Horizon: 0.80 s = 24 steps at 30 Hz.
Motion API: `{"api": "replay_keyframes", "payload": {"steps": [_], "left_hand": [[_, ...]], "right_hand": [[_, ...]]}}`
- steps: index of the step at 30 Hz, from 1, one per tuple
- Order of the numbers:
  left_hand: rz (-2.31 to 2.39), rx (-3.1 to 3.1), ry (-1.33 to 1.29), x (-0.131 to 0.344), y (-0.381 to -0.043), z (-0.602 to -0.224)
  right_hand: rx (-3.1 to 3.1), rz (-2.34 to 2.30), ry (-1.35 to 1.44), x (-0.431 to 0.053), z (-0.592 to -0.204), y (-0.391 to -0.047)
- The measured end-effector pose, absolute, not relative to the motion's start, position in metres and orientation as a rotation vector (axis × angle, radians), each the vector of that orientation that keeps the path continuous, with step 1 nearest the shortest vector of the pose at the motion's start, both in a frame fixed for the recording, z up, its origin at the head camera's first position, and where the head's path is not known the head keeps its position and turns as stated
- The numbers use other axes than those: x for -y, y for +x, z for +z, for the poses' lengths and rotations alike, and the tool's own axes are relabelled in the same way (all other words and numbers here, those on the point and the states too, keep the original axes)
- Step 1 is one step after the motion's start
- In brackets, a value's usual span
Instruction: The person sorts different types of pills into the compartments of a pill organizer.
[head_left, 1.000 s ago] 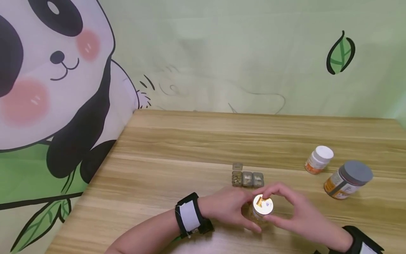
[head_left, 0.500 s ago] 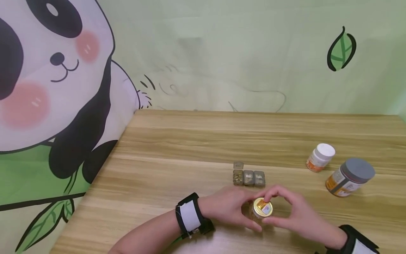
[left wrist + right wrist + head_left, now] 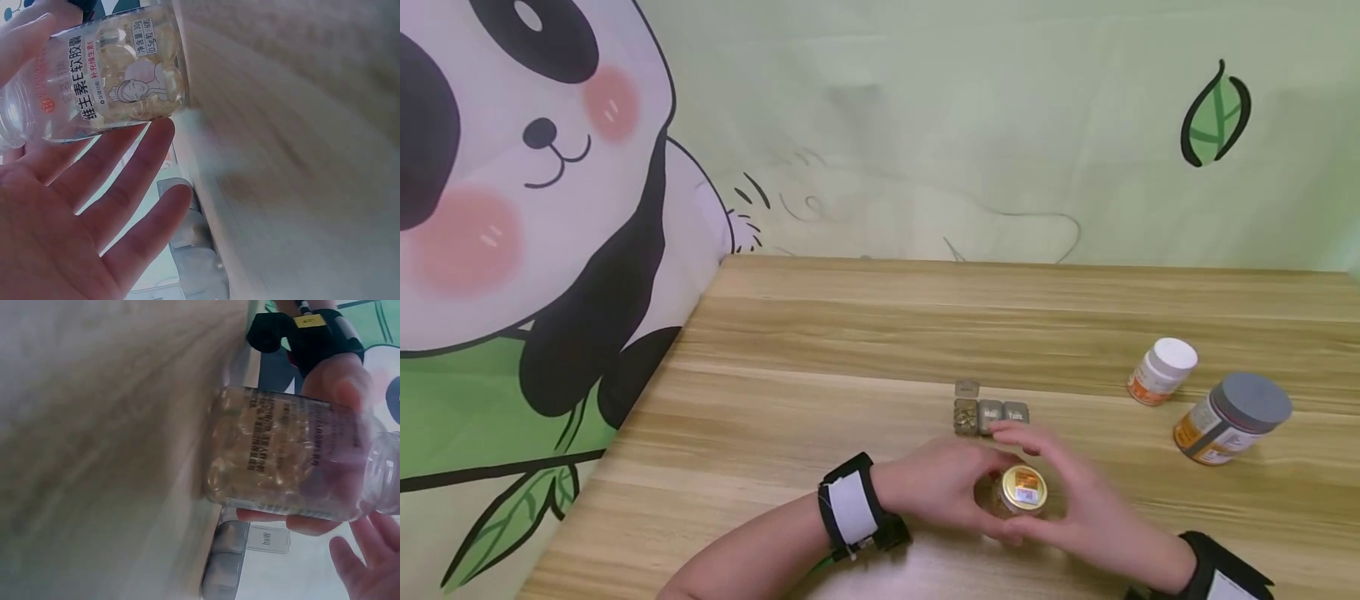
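A clear jar of vitamin E softgels (image 3: 134,69) stands upright at or just above the table, topped by a gold lid (image 3: 1024,488) with an orange sticker. My left hand (image 3: 936,487) holds its side between thumb and fingers. Around the lid, my right hand (image 3: 1086,508) is spread, index finger lifted away from the rim and thumb low near the left thumb. Between the right fingers and the lid a gap shows. Just beyond the hands sits a small grey pill organizer (image 3: 991,417); its leftmost compartment has its flap up and holds softgels.
A white bottle (image 3: 1162,372) with an orange-banded label stands on the right of the wooden table (image 3: 850,333). Beside it is a larger jar (image 3: 1232,419) with a grey lid. A panda-printed cloth (image 3: 925,125) hangs behind the table.
My right fingers have come off the lid and spread wider, the index finger reaching farther forward. The lid's sticker has turned. My left hand keeps its hold on the jar.
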State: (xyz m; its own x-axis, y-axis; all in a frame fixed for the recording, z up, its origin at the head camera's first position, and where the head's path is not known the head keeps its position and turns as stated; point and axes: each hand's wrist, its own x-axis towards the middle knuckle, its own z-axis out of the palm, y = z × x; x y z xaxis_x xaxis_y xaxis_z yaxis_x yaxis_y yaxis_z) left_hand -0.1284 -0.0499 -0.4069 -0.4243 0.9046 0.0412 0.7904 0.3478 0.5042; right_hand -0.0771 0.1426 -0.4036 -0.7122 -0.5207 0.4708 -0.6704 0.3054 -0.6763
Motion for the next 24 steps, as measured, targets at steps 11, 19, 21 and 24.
{"api": "replay_keyframes", "payload": {"steps": [11,19,21,24], "left_hand": [[0.725,-2.329,1.47,0.05,-0.128,-0.407],[0.689,-2.349,1.503,0.05,-0.129,-0.407],[0.687,-2.347,1.503,0.05,-0.129,-0.407],[0.68,-2.355,1.499,0.05,-0.128,-0.407]], "right_hand": [[2.396,1.428,1.093,-0.169,-0.401,-0.064],[2.398,1.315,1.07,-0.169,-0.399,-0.076],[2.423,1.302,1.053,-0.168,-0.399,-0.08],[2.46,1.31,1.059,-0.164,-0.398,-0.084]]}}
